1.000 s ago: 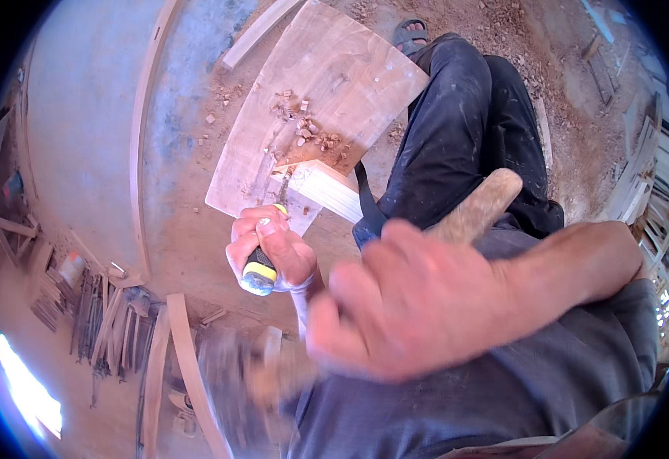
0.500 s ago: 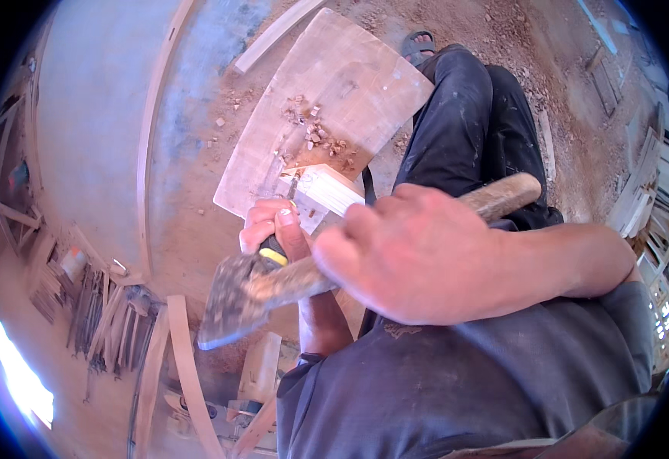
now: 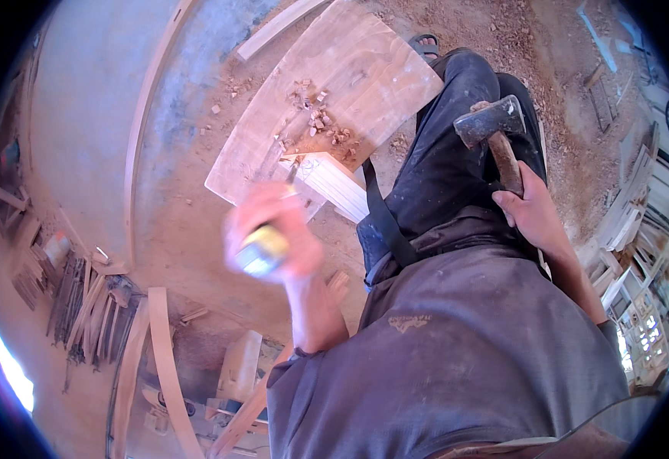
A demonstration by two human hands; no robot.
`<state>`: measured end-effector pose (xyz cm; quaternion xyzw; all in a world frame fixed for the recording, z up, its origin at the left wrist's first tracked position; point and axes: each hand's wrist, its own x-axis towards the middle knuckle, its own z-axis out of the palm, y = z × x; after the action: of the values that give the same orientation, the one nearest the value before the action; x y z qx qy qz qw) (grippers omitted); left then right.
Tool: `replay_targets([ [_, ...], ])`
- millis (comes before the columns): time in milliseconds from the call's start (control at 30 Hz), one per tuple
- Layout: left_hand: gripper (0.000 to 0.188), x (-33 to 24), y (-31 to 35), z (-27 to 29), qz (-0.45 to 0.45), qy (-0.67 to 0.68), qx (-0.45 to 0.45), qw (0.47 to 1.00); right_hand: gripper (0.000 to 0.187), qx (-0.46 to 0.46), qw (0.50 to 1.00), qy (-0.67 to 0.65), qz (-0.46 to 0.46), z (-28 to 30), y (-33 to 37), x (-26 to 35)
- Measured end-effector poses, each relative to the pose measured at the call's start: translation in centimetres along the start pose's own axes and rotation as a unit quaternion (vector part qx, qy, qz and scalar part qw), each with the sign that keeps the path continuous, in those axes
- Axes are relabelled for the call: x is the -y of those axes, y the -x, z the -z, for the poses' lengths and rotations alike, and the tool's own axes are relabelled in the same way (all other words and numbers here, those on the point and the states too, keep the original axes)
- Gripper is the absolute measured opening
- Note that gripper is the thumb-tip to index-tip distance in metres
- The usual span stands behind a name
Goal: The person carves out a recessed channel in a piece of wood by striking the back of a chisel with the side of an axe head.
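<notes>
My left hand (image 3: pixel 277 222), smeared by motion, is closed around a chisel (image 3: pixel 265 246) with a yellow-banded handle end. The blade points away from me, toward the near end of a pale wooden workpiece (image 3: pixel 336 185); whether its tip touches the wood cannot be made out. That workpiece lies on a broad wooden board (image 3: pixel 365 69), reaching from its near edge toward my lap. Over my right thigh, my right hand (image 3: pixel 533 206) grips a hammer (image 3: pixel 491 122) by its wooden handle, the dark metal head raised and apart from the chisel.
Wood chips (image 3: pixel 319 121) are scattered on the board beyond the workpiece. A long curved plank (image 3: pixel 145 115) lies on the floor at left. Several tools and sticks (image 3: pixel 82 306) stand at lower left, and stacked timber (image 3: pixel 631 206) is at right. A dark strap (image 3: pixel 384 218) crosses by my leg.
The hammer has swung from beside the chisel's handle up and right, over my thigh, with my right hand. My left hand still holds the chisel and is now blurred.
</notes>
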<state>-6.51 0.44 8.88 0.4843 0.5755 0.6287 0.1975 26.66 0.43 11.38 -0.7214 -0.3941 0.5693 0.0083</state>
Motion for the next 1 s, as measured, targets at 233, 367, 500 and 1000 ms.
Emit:
replay_targets([
  [233,0.015,-4.9,-2.4,0.8,0.001,0.058,-0.132,0.99,0.02,0.027,1.0,-0.005,0.011,-0.7,-0.7,1.3],
  [367,0.009,-2.3,0.6,4.5,0.094,0.1,-0.189,0.972,0.028,0.005,0.993,0.102,0.062,-1.9,-0.6,1.4],
  [500,0.014,0.0,3.7,6.0,0.09,0.005,-0.159,0.983,0.032,0.017,0.982,0.178,0.067,-2.1,-0.8,0.1],
  [1000,0.084,4.2,11.2,-2.5,0.491,-0.453,0.147,0.729,0.037,0.084,0.99,0.091,0.071,-0.9,-4.5,-1.8],
])
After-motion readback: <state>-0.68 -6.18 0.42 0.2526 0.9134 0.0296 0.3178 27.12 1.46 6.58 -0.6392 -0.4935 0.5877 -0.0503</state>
